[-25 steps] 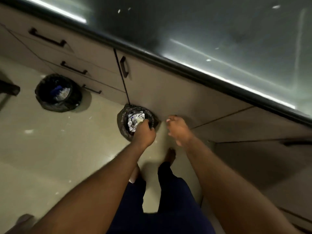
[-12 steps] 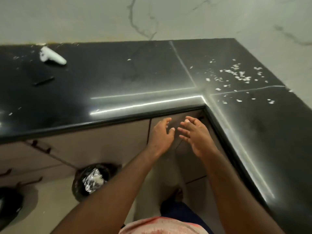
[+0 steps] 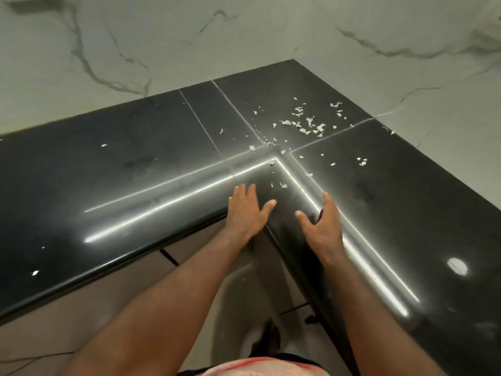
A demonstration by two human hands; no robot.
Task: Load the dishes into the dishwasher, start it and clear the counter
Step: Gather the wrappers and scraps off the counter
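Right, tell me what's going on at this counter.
A person stands at the inner corner of a black counter, with the left hand and right hand open and empty near its front edge. Pale scraps lie scattered toward the back corner, not yet cleared. No dishes or dishwasher show in this view.

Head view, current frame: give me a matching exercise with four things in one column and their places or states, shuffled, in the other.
Things:
1. left hand
2. right hand
3. white scraps
4. marble wall

Places or states:
A. scattered on the black countertop, toward its far corner
B. open, over the counter's right-hand run
C. behind the counter, pale with grey veins
D. open, over the counter's left-hand run, by the inner corner

Pairs: 1-D; 2-B; 3-A; 4-C
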